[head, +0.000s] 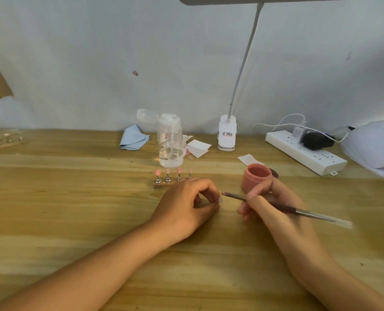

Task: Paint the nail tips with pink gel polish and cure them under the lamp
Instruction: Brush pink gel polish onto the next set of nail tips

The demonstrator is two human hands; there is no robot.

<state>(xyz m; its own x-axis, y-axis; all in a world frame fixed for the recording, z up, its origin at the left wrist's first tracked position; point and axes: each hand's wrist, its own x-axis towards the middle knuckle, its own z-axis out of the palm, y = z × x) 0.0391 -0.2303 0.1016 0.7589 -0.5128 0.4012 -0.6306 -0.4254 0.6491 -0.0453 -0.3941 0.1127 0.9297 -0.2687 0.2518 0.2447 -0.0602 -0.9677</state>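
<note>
Soft even light, blurred wide-angle edges

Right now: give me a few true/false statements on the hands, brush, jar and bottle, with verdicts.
1. The right hand holds the brush. True.
2. The pink jar has its lid on. False: it stands open.
3. The left hand pinches a nail tip. True.
4. The clear bottle lies on its side. False: it stands upright behind the stand.
</note>
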